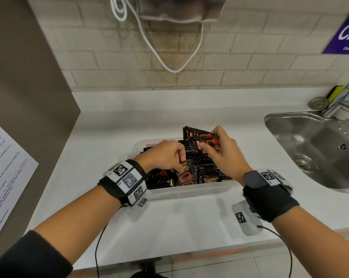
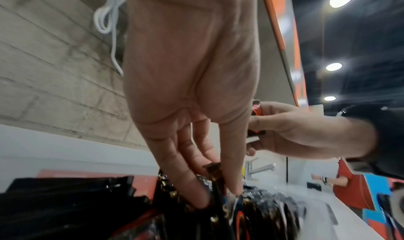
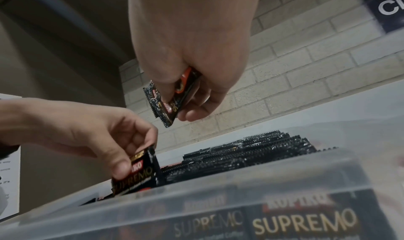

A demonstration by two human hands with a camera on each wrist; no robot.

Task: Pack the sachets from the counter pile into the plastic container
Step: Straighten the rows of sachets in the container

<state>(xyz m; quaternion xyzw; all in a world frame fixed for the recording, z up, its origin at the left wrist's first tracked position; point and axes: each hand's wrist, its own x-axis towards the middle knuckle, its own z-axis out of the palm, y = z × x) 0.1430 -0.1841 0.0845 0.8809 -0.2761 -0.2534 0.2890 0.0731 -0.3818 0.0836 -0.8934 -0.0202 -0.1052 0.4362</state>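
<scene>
A clear plastic container (image 1: 189, 192) sits on the white counter, packed with several black and orange sachets (image 1: 206, 164) standing on edge. My left hand (image 1: 165, 155) reaches down into its near left part and pinches the top of one upright sachet (image 1: 186, 173) between thumb and fingers; the same sachet (image 3: 136, 172) shows in the right wrist view. My right hand (image 1: 221, 151) hovers above the container's far side and grips a small bunch of sachets (image 1: 199, 136), also seen as held sachets (image 3: 169, 99).
A steel sink (image 1: 314, 149) with a tap (image 1: 342, 101) lies to the right. A tall brown panel (image 1: 29, 97) with a printed sheet (image 1: 3, 173) walls the left. A white cord (image 1: 169, 47) hangs on the brick wall behind.
</scene>
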